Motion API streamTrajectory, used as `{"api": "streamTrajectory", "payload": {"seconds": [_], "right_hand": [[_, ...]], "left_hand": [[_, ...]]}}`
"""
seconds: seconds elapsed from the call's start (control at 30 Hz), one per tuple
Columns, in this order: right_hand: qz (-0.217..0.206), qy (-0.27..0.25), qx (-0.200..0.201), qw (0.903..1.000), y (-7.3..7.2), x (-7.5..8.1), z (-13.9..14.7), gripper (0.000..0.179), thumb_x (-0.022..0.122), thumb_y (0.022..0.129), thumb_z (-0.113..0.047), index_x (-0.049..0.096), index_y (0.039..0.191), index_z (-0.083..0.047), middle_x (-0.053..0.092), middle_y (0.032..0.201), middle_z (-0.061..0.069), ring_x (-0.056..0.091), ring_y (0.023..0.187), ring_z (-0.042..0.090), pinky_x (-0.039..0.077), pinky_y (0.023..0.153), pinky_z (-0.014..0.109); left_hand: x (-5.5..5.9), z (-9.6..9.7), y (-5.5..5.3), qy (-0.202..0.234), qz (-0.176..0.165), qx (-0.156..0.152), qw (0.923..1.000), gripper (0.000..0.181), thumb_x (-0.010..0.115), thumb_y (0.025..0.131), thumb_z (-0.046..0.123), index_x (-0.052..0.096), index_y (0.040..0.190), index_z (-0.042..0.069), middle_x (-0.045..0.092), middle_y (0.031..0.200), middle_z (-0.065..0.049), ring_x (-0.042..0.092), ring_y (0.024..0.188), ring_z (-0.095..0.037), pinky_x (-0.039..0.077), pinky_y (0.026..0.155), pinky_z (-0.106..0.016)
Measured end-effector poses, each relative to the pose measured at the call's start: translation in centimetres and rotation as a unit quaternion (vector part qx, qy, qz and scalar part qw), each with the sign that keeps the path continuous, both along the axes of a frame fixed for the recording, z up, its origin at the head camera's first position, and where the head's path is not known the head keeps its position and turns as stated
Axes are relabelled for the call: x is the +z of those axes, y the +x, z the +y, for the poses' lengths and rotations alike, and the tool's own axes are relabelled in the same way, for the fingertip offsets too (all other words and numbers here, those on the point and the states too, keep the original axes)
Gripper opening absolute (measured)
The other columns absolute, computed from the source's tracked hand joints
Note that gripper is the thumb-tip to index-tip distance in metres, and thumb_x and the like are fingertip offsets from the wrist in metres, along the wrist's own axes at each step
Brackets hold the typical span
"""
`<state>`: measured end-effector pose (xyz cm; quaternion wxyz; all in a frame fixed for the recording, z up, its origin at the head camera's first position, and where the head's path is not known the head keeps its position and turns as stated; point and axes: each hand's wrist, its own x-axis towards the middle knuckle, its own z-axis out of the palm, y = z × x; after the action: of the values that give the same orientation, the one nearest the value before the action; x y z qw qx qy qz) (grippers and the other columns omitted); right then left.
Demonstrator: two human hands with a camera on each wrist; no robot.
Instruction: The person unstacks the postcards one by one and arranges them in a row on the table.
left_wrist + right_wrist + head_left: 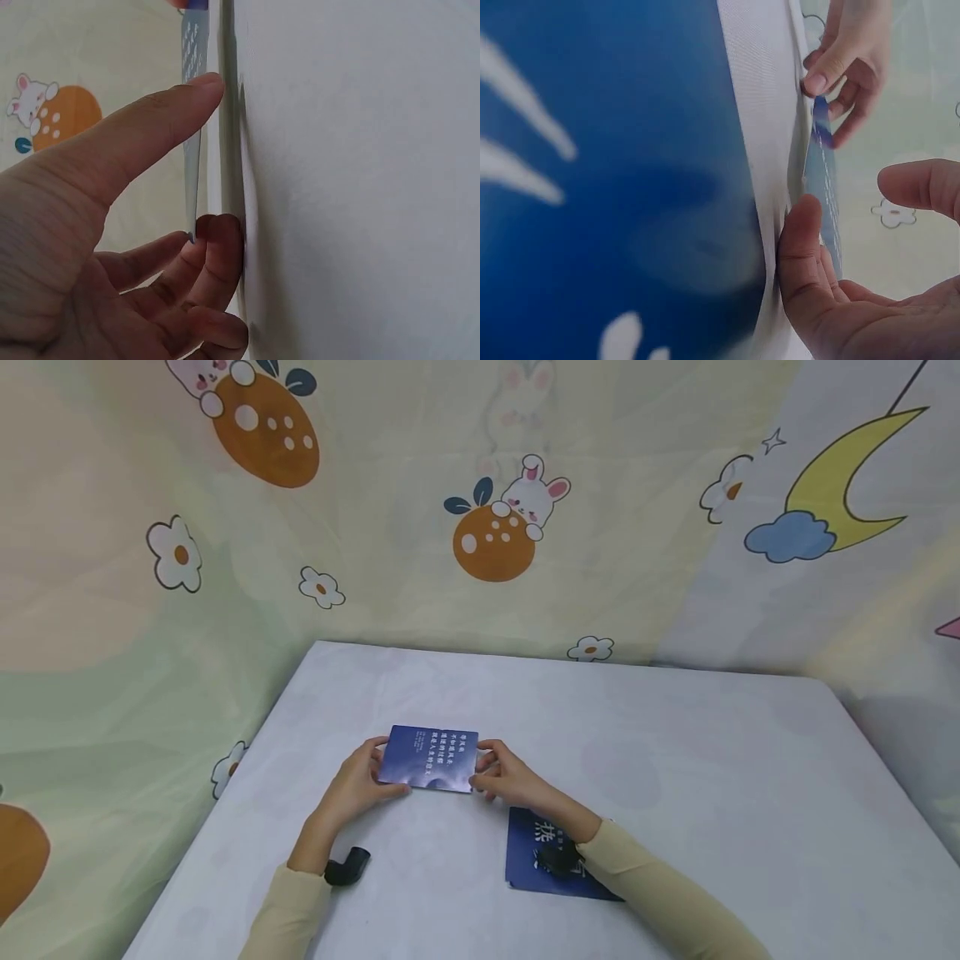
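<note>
A blue printed card [420,756] with columns of white writing is held between my two hands over the white table. My left hand [358,789] grips its left side, thumb at the near corner and other fingers behind the far part of the edge. In the left wrist view the card [192,157] appears almost edge-on, thin, past the thumb [172,112]. At the right edge, my right hand [517,777] holds the card with curled fingers, one tip overlapping the near right corner. In the right wrist view, one raised finger [919,184] stands apart from the card.
Under my right forearm lies a larger blue sheet-like item [525,860] with big white characters, partly hidden by the sleeve. Black wrist devices [347,867] sit at both wrists. Beyond the table's [675,735] back edge hangs a patterned cloth [375,527] with rabbits, flowers and a moon.
</note>
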<state>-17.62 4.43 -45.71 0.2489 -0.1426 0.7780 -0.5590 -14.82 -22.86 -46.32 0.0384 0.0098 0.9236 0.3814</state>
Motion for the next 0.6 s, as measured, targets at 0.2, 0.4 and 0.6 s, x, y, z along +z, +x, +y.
{"api": "streamTrajectory", "payload": {"seconds": [0.2,0.4,0.6], "right_hand": [[0.003,0.006,0.002,1.0,-0.1,0.2,-0.9,0.064,0.065,0.089,-0.011,0.033,0.142,0.003,0.051,0.113,0.015,0.06,0.074,0.019,0.049,0.064,0.028],[0.004,0.001,0.003,1.0,-0.2,-0.2,-1.7,0.065,0.066,0.087,-0.009,0.034,0.141,0.004,0.052,0.112,0.016,0.059,0.072,0.018,0.049,0.063,0.029],[0.007,0.001,0.011,0.9999,-0.4,-0.5,-2.7,0.067,0.066,0.085,-0.007,0.033,0.142,0.005,0.051,0.112,0.017,0.058,0.074,0.017,0.051,0.065,0.03]], "left_hand": [[-0.1,-0.4,0.1,0.001,0.01,0.01,0.9999,0.088,0.087,0.071,0.017,0.039,0.14,-0.007,0.051,0.113,-0.018,0.053,0.094,-0.027,0.045,0.079,-0.037],[-0.1,-0.9,0.2,-0.008,-0.006,0.02,0.9998,0.088,0.087,0.071,0.017,0.038,0.14,-0.008,0.05,0.113,-0.018,0.051,0.098,-0.028,0.046,0.084,-0.041],[0.4,-1.6,0.4,-0.013,-0.027,0.031,0.9991,0.089,0.087,0.072,0.019,0.037,0.14,-0.008,0.05,0.115,-0.019,0.051,0.102,-0.03,0.045,0.087,-0.044]]}}
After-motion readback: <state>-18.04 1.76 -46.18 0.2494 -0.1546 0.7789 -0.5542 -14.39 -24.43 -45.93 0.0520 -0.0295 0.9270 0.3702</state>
